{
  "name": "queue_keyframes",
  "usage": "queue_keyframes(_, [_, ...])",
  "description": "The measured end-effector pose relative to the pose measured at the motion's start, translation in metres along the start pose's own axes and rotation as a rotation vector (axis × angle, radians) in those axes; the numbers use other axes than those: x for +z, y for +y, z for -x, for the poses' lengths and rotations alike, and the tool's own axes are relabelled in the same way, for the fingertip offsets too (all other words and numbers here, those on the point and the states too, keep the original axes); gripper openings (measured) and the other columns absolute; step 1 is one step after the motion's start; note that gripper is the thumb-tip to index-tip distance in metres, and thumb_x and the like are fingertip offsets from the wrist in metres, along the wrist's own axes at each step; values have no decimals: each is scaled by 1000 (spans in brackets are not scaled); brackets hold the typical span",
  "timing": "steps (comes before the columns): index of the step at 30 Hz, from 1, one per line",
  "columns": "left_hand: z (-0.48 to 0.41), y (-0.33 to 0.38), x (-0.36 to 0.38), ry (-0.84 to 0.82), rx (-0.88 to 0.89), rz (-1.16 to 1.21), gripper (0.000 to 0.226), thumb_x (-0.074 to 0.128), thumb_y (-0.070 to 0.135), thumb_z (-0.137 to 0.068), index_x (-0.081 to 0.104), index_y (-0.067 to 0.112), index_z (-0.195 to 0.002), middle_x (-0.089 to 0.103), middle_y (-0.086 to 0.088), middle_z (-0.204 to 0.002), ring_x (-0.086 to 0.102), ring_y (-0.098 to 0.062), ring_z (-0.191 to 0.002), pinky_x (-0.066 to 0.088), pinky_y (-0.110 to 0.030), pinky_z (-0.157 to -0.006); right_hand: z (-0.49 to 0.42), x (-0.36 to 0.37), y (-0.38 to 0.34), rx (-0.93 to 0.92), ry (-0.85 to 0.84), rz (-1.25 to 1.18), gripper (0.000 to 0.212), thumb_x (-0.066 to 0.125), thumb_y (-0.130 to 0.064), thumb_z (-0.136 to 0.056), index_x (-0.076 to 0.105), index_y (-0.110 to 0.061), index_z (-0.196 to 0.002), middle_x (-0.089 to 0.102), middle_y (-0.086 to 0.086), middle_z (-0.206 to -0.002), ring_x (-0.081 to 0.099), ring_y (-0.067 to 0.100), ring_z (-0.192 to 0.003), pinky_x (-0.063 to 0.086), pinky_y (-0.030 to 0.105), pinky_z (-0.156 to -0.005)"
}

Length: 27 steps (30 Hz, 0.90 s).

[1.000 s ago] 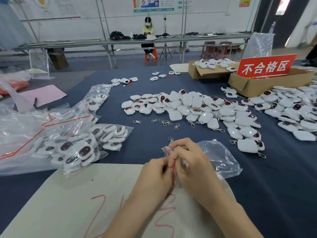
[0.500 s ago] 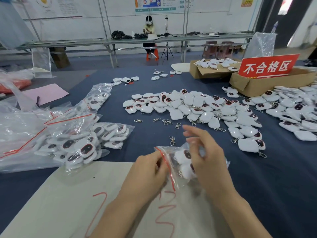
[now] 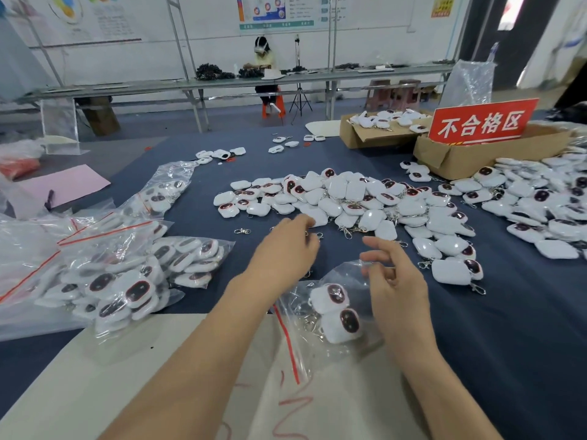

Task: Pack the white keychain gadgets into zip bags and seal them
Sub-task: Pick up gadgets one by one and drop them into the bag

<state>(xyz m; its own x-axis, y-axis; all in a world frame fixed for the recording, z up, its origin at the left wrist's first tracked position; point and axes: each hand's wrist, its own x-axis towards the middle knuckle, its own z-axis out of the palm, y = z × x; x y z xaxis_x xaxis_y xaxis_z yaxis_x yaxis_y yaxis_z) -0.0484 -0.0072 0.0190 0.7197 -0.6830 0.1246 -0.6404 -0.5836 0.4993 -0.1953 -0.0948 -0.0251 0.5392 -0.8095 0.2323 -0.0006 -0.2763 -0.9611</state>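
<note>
A wide table (image 3: 524,360) under dark blue cloth stands in a workshop room, with a white sheet (image 3: 127,376) scrawled in red lying at its near side, at six o'clock. Past the table's far edge at twelve o'clock comes grey floor, then a long bench (image 3: 222,85) where one person (image 3: 265,61) sits before a white wall. One bag (image 3: 297,315) with a red zip line lies partly on the sheet and partly on the cloth, between the two forearms. Two gadgets (image 3: 336,309) sit inside it, dark faces up. The left hand (image 3: 286,246) reaches toward twelve o'clock with fingers nearly straight, holding nothing I can see, its tips by the near rim of the centre pile (image 3: 343,198). The right hand (image 3: 394,277) hangs over the bag's far corner, fingers loosely bent and spread; whether they touch the film I cannot tell. Loose clips (image 3: 242,231) dot the strip between the hands and that pile. Bare cloth lies from three to five o'clock of the bag. The right pile (image 3: 540,211) crowds two o'clock; both heaps are too many to count. At nine o'clock I make out three full bags (image 3: 127,287), overlapping. Two boxes (image 3: 460,157) stand at one o'clock, with one red sign (image 3: 482,122) propped on the nearer.
</note>
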Motion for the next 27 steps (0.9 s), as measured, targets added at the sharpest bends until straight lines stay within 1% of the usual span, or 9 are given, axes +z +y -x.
queue_keyframes(2, [-26, 8, 14, -120, -10, -131, 41, 38, 33, -107, 42, 16, -144, 44, -14, -139, 56, -35, -116, 46, -43, -95, 0, 0, 2, 27, -10, -28, 46, 48, -6, -98, 64, -49, -103, 68, -23, -94, 66, 4, -77, 47, 9, -64])
queue_keyframes(5, [-56, 9, 27, -133, -32, -273, 44, 36, 28, -109, 30, 13, -149, 31, -19, -146, 54, -42, -119, 44, -45, -88, -3, -1, 5, 52, -17, -60, 47, 47, -7, -97, 64, -50, -101, 69, -21, -93, 67, 10, -74, 50, 12, -64])
queue_keyframes(7, [-70, 5, 30, -131, -56, -335, 46, 40, 25, -108, 27, 13, -151, 31, -18, -148, 54, -42, -122, 44, -45, -87, -5, -2, 9, 54, -17, -65, 45, 47, -8, -97, 64, -49, -101, 69, -22, -93, 67, 10, -73, 51, 16, -65])
queue_keyframes(12, [-76, 5, 36, -134, -85, -463, 37, 39, 27, -108, 39, 9, -140, 42, -19, -142, 53, -39, -122, 44, -46, -91, -7, -3, 13, 62, -15, -78, 44, 46, -8, -97, 65, -47, -102, 69, -22, -92, 66, 17, -73, 53, 18, -60])
queue_keyframes(16, [-55, 6, 17, -3, -28, -283, 24, 36, 27, -109, 50, 10, -115, 59, -15, -116, 57, -34, -98, 44, -42, -75, -2, -3, 6, 46, -19, -107, 41, 50, -7, -99, 67, -45, -102, 69, -20, -94, 65, 7, -76, 47, 10, -65])
queue_keyframes(18, [-34, 6, 5, 41, -18, -93, 47, 30, 50, -108, 52, 15, -86, 64, -8, -92, 58, -30, -86, 44, -40, -73, 1, -2, 0, -8, -36, -133, 39, 53, -7, -99, 67, -44, -105, 69, -20, -99, 65, 1, -89, 47, 9, -72])
queue_keyframes(20, [-8, 8, -4, 89, 56, 47, 51, 36, 59, -102, 50, 19, -74, 58, 0, -72, 54, -24, -71, 41, -39, -65, 5, -1, -7, -73, -59, -161, 36, 57, -13, -100, 65, -46, -109, 67, -19, -110, 64, 1, -102, 49, 11, -79])
queue_keyframes(24, [47, 6, -13, 118, 191, 130, 34, 51, 57, -95, 61, 25, -88, 59, 6, -75, 52, -6, -66, 38, -25, -58, 12, 6, -18, -141, -150, -195, 23, 63, -39, -94, 63, -51, -114, 68, -10, -111, 66, 5, -104, 52, 16, -83])
queue_keyframes(27, [75, 6, -13, 203, 200, 345, 8, 63, 44, -95, 68, 38, -97, 64, 8, -84, 59, -6, -78, 44, -20, -65, 16, 6, -22, -141, -165, -233, 16, 67, -29, -95, 69, -45, -99, 73, -12, -93, 69, 4, -87, 52, 13, -71])
